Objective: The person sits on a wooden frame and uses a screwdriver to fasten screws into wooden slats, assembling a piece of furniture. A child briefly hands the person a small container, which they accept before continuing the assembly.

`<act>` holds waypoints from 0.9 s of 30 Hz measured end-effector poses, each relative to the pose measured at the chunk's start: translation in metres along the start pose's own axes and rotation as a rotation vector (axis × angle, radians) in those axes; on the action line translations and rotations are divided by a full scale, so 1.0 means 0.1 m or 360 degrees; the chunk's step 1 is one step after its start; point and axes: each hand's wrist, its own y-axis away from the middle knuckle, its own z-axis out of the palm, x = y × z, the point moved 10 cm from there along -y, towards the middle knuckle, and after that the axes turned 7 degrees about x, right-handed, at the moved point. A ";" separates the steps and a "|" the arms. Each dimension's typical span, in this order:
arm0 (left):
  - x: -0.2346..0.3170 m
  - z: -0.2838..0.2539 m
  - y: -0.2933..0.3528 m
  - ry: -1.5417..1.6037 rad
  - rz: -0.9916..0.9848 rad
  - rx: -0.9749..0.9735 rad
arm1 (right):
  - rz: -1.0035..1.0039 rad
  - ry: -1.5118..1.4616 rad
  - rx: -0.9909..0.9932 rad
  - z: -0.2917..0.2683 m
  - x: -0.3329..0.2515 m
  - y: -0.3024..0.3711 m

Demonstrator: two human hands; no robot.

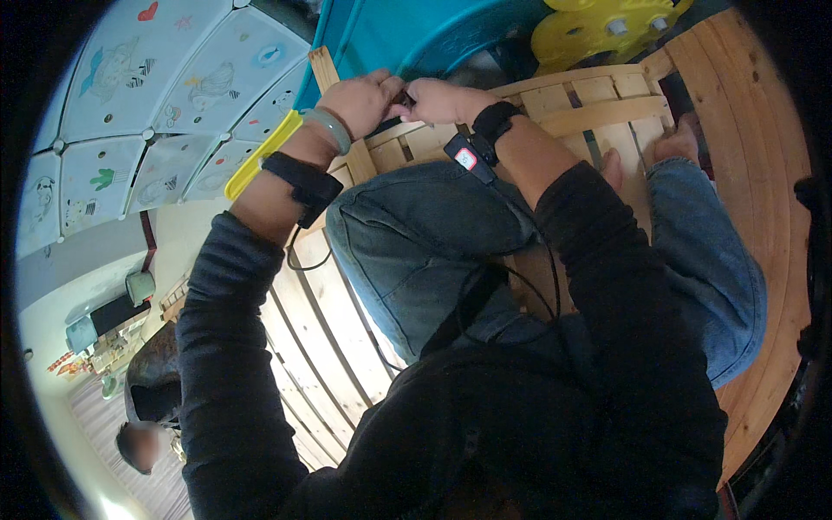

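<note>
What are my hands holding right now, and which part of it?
Both hands meet over the wooden slat frame. The left hand and right hand pinch something small and dark between the fingertips; what it is, and where it is gripped, cannot be told.

both hands (403,100) meet above the knee (416,217), on the slatted frame (598,108).

Left hand (362,101) and right hand (438,100) meet, fingers curled together.
</note>
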 end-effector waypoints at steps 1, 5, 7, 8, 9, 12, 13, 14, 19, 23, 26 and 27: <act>-0.05 0.03 -0.02 -0.0070 -0.0137 -0.0028 | 0.0000 -0.0037 0.0042 0.00 0.00 0.01; -0.15 0.14 -0.04 -0.0135 -0.0610 -0.0236 | -0.0187 -0.0036 0.0728 -0.21 -0.05 0.30; -0.11 0.10 -0.12 -0.0094 -0.0600 -0.0144 | 0.0071 -0.0010 0.0610 -0.13 0.18 0.35; -0.10 0.08 -0.15 -0.0091 -0.0574 -0.0096 | 0.0037 -0.0233 0.0554 -0.13 0.20 0.32; -0.10 0.07 -0.19 -0.0063 -0.0538 -0.0032 | 0.0050 -0.0180 0.0522 -0.16 0.26 0.32; 0.14 -0.11 -0.22 0.0227 0.0009 0.0296 | 0.0008 -0.0015 0.0504 -0.38 0.33 0.25; 0.19 -0.16 -0.21 0.0322 0.0159 0.0378 | -0.0012 0.0001 0.0398 -0.38 0.33 0.21; 0.19 0.03 -0.21 0.0119 0.0201 0.0116 | 0.0019 0.0032 0.0287 -0.34 0.34 0.18; 0.14 0.08 -0.19 0.0188 0.0194 0.0049 | -0.0027 0.0330 0.0058 -0.17 0.17 0.16; 0.04 0.08 -0.17 -0.0008 -0.0043 -0.0032 | -0.0065 -0.0148 0.0386 -0.24 0.05 0.29; -0.08 0.08 -0.17 -0.0157 -0.0370 -0.0141 | -0.0083 -0.0209 0.0560 -0.26 0.00 0.37; -0.14 0.10 -0.15 -0.0171 -0.0516 -0.0216 | -0.0102 -0.0205 0.0577 -0.27 -0.02 0.37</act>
